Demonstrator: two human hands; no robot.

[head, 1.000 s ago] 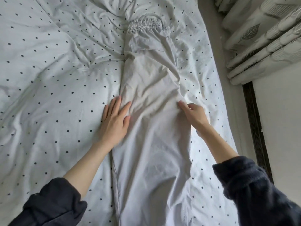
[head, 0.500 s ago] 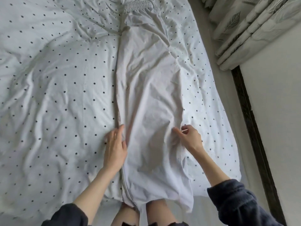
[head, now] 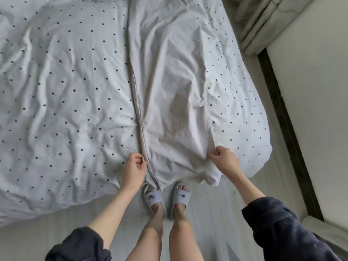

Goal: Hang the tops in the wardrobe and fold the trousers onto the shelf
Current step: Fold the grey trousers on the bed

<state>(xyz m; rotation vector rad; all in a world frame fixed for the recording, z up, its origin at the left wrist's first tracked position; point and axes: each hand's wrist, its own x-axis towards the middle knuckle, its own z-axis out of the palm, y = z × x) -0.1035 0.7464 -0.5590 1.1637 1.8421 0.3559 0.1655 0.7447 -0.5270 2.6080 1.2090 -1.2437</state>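
Note:
Pale grey trousers (head: 169,95) lie stretched lengthwise on the bed, legs together, hems hanging a little over the near edge. Their waistband is out of view past the top of the frame. My left hand (head: 134,170) pinches the left side seam close to the hem. My right hand (head: 223,161) pinches the right edge of the leg at about the same height. Both hands sit at the bed's near edge with the cloth between thumb and fingers.
The bed is covered by a white quilt with dark dots (head: 66,91), rumpled. My feet in pale slippers (head: 165,196) stand on the floor right at the bed edge. A curtain (head: 258,21) hangs at the upper right beside a dark floor strip (head: 288,132).
Both hands slid down the trouser legs from mid-thigh to the hems and changed from flat smoothing to pinching the edges. The view tilted down, so my feet and the floor show.

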